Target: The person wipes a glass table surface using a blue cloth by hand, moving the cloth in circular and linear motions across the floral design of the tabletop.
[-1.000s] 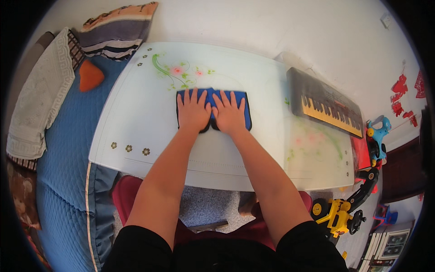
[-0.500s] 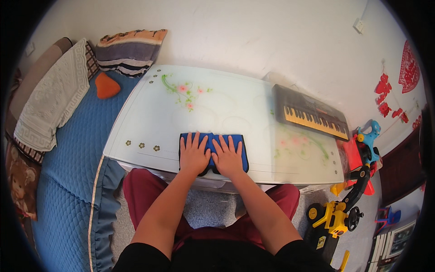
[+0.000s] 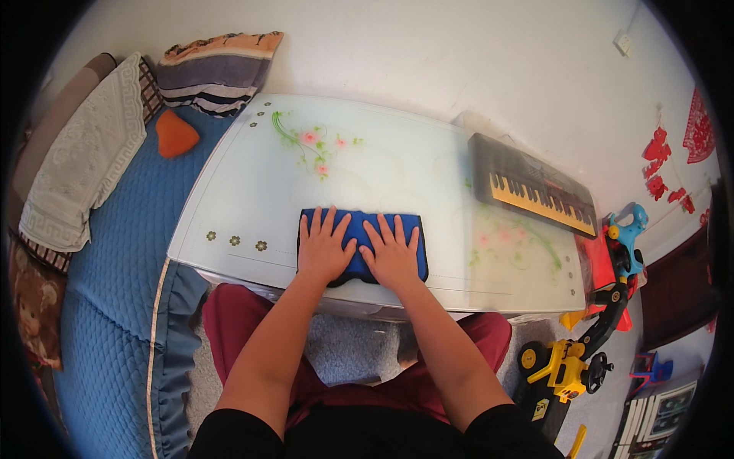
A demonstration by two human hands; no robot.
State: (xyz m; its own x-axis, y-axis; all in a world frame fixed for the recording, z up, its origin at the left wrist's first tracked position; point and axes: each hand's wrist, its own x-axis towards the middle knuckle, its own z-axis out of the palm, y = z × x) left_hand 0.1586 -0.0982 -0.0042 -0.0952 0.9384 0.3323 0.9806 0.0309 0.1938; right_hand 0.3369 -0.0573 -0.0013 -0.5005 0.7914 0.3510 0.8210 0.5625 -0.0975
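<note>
Hands flat, fingers spread: left hand [image 3: 325, 249], right hand [image 3: 393, 254] pressing blue cloth [image 3: 417, 241].

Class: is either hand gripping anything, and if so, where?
Nothing is gripped. The left hand and right hand press flat, fingers spread, on the blue cloth.

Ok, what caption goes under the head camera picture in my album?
Both hands, left hand and right hand, press flat on a blue cloth on a flowered glass table.
</note>
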